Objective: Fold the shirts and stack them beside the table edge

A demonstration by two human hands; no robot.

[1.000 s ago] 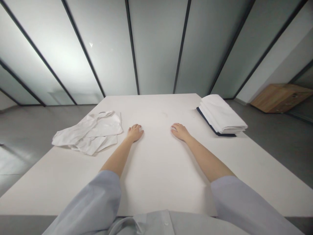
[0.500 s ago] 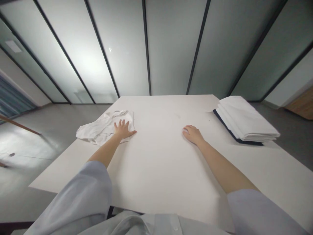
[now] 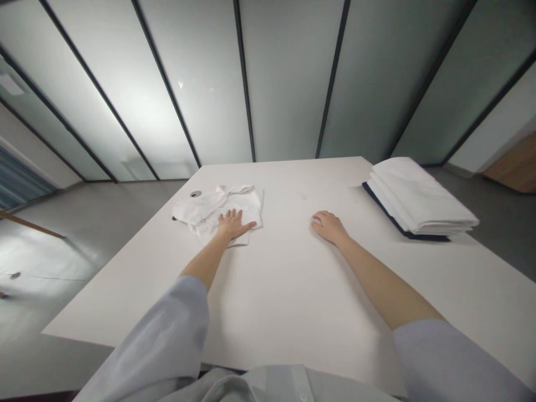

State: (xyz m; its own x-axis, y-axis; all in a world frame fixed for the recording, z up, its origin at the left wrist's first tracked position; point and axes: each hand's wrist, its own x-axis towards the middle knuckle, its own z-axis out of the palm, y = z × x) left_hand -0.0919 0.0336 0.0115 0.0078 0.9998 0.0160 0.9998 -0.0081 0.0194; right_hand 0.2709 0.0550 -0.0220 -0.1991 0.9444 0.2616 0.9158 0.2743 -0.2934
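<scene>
My left hand (image 3: 232, 224) lies flat with spread fingers on a crumpled white garment (image 3: 249, 204), which looks like a shirt. The garment lies in loose folds on the left half of the white table (image 3: 288, 290), and part of it is hidden under my hand. Farther right, my right hand (image 3: 329, 228) rests on the bare tabletop, its fingers curled together and the thumb tucked close. I see nothing held in it. A wide gap separates this hand from the garment.
At the table's right side sits a stack of folded white cloth (image 3: 422, 195), with a dark navy piece (image 3: 391, 215) beneath it. A small round grey cable hole (image 3: 195, 194) is near the left edge. Frosted glass panels (image 3: 288, 78) stand behind the table.
My left hand has slid right, and the garment has moved right with it, uncovering the round hole in the table. My right hand has stayed in place. The view has shifted slightly.
</scene>
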